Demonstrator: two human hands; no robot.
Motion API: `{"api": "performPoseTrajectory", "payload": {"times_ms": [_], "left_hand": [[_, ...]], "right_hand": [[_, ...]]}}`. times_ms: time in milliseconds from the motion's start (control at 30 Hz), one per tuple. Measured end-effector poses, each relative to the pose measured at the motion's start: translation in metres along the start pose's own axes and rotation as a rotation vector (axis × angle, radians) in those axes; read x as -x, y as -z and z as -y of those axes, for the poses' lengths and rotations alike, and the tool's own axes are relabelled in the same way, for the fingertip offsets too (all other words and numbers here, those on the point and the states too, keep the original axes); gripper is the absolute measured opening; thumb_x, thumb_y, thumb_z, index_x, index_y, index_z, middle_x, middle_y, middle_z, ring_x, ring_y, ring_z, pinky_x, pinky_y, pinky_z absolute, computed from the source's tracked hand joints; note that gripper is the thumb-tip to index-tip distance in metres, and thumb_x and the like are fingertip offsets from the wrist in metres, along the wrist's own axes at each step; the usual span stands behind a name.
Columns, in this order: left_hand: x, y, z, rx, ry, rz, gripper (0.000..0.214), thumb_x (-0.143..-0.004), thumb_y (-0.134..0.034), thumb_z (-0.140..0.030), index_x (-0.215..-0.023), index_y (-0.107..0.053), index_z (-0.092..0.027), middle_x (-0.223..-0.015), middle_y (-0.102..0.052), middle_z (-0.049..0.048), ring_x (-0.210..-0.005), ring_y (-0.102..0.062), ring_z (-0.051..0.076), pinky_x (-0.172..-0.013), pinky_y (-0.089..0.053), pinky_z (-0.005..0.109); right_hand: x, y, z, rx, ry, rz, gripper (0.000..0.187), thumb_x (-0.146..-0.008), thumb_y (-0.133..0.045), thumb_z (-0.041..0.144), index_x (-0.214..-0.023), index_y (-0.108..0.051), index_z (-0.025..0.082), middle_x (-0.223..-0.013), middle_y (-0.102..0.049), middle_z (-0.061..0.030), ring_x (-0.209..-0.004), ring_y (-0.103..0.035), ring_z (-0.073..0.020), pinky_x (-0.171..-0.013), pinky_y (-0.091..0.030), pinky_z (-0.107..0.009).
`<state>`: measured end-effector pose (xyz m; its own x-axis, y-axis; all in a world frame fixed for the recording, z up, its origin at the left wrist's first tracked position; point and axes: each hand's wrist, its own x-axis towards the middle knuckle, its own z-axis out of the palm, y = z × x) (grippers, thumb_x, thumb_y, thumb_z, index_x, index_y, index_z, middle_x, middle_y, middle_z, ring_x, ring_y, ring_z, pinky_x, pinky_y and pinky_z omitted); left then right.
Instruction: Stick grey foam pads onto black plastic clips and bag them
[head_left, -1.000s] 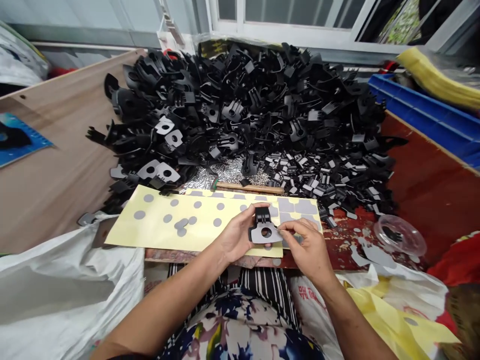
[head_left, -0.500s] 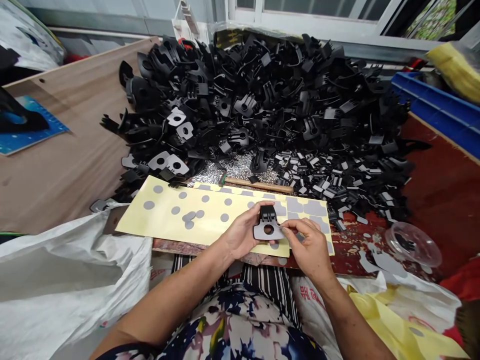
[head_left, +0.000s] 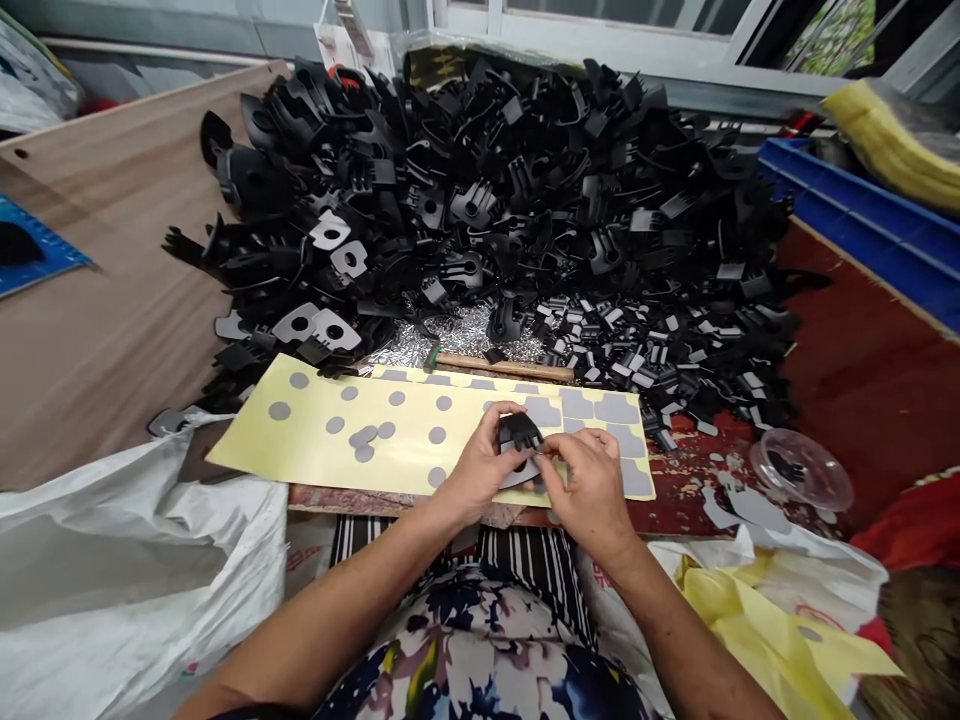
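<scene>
1. Gripping the clip (head_left: 520, 432) in the left hand (head_left: 474, 470), closed round its left side, with the thumb laid across the front!
2. Meeting the clip's right edge with the right hand (head_left: 589, 485), with thumb and forefinger nearly together at the tips; touching there, but cannot tell whether pinching or only pressing.
3. Showing a little grey pad (head_left: 514, 480) under the left thumb, partly hidden.
4. Held above the yellow sheets (head_left: 300, 465), right of their middle, near the front edge of the bench (head_left: 675, 515).
5. Opening out leftward, over flat sheet dotted with grey discs (head_left: 279, 411), as far as the sack (head_left: 150, 560) by the front left corner.
6. Crowded behind: lined by the hammer (head_left: 510, 367) along the sheets' back edge, then heaped with the pile (head_left: 487, 150) to the bench's back edge.
7. Narrowing rightward to bare red bench, between sheets and bowl (head_left: 814, 472), near the front right corner.
</scene>
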<state>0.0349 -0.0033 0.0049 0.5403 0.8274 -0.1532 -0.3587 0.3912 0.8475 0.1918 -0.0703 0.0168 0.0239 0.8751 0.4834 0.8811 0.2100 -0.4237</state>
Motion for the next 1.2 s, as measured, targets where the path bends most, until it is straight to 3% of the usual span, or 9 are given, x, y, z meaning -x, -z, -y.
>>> {"api": "performPoseTrajectory", "payload": {"times_ms": [100,300,433,533,700,900,1000,1100,1200], "left_hand": [[0.001,-0.001,0.014,-0.167,-0.196,-0.128,0.042,-0.079,-0.081,-0.023,-0.114,-0.057,-0.025,-0.092,-0.055,-0.0023,-0.08,-0.053,0.013,-0.072,-0.046,0.022],[0.004,0.003,0.02,-0.099,-0.2,-0.254,0.048,-0.076,-0.087,-0.025,-0.114,-0.058,-0.026,-0.092,-0.059,-0.0013,-0.082,-0.058,0.014,-0.076,-0.05,0.022],[0.015,0.004,0.01,0.052,-0.01,-0.088,0.054,-0.078,-0.087,-0.035,-0.124,-0.059,-0.028,-0.1,-0.062,0.003,-0.082,-0.063,0.018,-0.072,-0.06,0.032],[0.024,0.01,-0.005,0.093,0.164,0.059,0.057,-0.08,-0.083,-0.024,-0.132,-0.061,-0.031,-0.12,-0.061,0.0079,-0.103,-0.065,0.025,-0.086,-0.063,0.041],[0.013,0.048,-0.097,-0.113,0.295,-0.056,0.06,-0.077,-0.07,-0.004,-0.131,-0.062,-0.029,-0.127,-0.062,0.0149,-0.1,-0.071,0.03,-0.085,-0.064,0.049],[-0.008,0.099,-0.232,-0.229,-0.602,-0.665,0.085,-0.072,-0.072,-0.008,-0.145,-0.043,-0.038,-0.133,-0.059,0.0003,-0.109,-0.062,0.02,-0.088,-0.063,0.041],[-0.009,0.091,-0.207,-0.258,-0.443,-0.543,0.059,-0.075,-0.079,-0.017,-0.129,-0.057,-0.025,-0.111,-0.069,0.0024,-0.099,-0.067,0.019,-0.086,-0.061,0.037],[-0.009,0.068,-0.142,-0.257,-0.018,-0.237,0.051,-0.079,-0.083,-0.02,-0.125,-0.061,-0.016,-0.097,-0.074,0.0087,-0.088,-0.072,0.021,-0.085,-0.061,0.038],[-0.013,0.047,-0.083,-0.165,0.119,-0.091,0.047,-0.084,-0.081,-0.024,-0.125,-0.062,-0.015,-0.094,-0.075,0.0094,-0.081,-0.073,0.019,-0.079,-0.06,0.034]], "right_hand": [[0.003,-0.006,0.007,0.089,0.038,-0.008,0.009,-0.099,-0.056,0.016,-0.105,-0.061,0.021,-0.084,-0.073,-0.0021,-0.082,-0.063,-0.0225,-0.1,-0.035,-0.045],[0.007,-0.008,0.019,0.192,0.003,-0.077,0.071,-0.1,-0.059,0.02,-0.162,-0.026,0.02,-0.101,-0.072,-0.0086,-0.092,-0.062,-0.0288,-0.095,-0.041,-0.05],[0.004,-0.003,0.005,0.128,-0.155,-0.197,0.077,-0.091,-0.074,0.039,-0.158,-0.038,0.023,-0.131,-0.059,-0.0196,-0.115,-0.057,-0.038,-0.095,-0.047,-0.053],[-0.007,0.001,-0.016,-0.147,-0.209,0.046,0.06,-0.087,-0.073,0.033,-0.144,-0.055,0.024,-0.118,-0.065,-0.0114,-0.105,-0.063,-0.0296,-0.089,-0.055,-0.043],[-0.067,0.005,-0.041,-0.308,-0.215,0.423,0.025,-0.097,-0.056,0.036,-0.088,-0.076,0.023,-0.082,-0.072,-0.0011,-0.073,-0.065,-0.019,-0.065,-0.047,-0.028],[-0.179,-0.036,-0.041,0.09,-0.328,0.191,0.038,-0.097,-0.062,0.043,-0.067,-0.071,0.021,-0.064,-0.068,-0.0022,-0.062,-0.058,-0.0175,-0.059,-0.031,-0.028],[-0.203,-0.05,-0.041,0.036,-0.328,0.167,0.032,-0.099,-0.057,0.037,-0.078,-0.076,0.021,-0.074,-0.075,-0.0024,-0.067,-0.062,-0.0166,-0.062,-0.035,-0.026],[-0.203,-0.04,-0.044,0.093,-0.329,0.077,0.037,-0.105,-0.045,0.036,-0.099,-0.077,0.02,-0.092,-0.079,-0.0061,-0.079,-0.066,-0.0184,-0.069,-0.037,-0.027],[-0.19,-0.027,-0.045,0.225,-0.314,0.124,0.038,-0.106,-0.046,0.04,-0.094,-0.078,0.022,-0.09,-0.079,-0.0071,-0.08,-0.067,-0.0203,-0.067,-0.035,-0.029]]}}
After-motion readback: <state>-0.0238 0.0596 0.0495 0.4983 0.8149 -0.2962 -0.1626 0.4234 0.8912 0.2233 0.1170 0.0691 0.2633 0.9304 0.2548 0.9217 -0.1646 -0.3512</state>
